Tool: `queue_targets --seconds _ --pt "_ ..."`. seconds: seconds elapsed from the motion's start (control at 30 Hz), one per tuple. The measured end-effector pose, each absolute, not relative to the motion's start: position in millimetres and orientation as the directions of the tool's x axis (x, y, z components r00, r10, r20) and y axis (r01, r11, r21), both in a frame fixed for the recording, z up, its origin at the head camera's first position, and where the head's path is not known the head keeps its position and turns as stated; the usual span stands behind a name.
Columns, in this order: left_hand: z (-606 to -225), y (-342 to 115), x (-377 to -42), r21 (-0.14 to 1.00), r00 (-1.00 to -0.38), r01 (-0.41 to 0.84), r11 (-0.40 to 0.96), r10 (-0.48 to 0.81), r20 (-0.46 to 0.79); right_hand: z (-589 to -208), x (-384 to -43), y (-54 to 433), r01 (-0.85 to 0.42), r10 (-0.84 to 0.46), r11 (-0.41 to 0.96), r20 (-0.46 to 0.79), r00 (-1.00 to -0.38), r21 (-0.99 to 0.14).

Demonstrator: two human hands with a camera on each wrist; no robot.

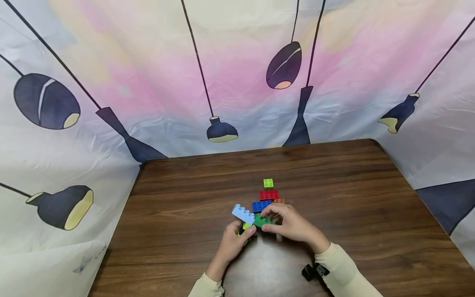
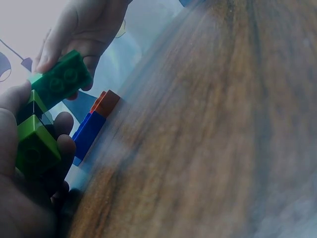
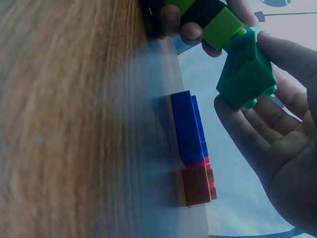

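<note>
My left hand (image 1: 233,244) grips a small stack of lime green (image 2: 37,145) and black bricks, thumb on one side and fingers curled round the other. A light blue brick (image 1: 243,214) sits at the stack's upper end, studs up. Between thumb and fingers, my right hand (image 1: 291,222) pinches a dark green brick (image 3: 247,74) right by the stack. The green brick meets the lime one at a corner; whether they are joined I cannot tell. Just beyond the hands lie a blue brick (image 1: 261,205) and an orange brick (image 1: 279,201), on the table.
Farther back on the brown wooden table (image 1: 178,194) lie a red brick (image 1: 269,194) and a small lime brick (image 1: 268,182). A cloth backdrop (image 1: 156,62) printed with lamps hangs behind the table. A black device (image 1: 315,271) is at the right wrist.
</note>
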State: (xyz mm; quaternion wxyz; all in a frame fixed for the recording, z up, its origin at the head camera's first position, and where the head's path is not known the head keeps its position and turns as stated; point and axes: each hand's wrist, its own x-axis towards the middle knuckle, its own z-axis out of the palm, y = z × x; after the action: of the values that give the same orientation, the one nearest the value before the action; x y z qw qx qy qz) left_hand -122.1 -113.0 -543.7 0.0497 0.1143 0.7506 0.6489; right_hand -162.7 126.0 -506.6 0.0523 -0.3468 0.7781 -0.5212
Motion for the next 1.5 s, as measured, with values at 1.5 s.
queue_targets --seconds 1.5 --pt "-546 -113 -123 0.986 -0.976 0.114 0.123 0.201 0.088 -513 -158 115 -0.506 -0.563 0.152 0.347 -0.751 -0.849"
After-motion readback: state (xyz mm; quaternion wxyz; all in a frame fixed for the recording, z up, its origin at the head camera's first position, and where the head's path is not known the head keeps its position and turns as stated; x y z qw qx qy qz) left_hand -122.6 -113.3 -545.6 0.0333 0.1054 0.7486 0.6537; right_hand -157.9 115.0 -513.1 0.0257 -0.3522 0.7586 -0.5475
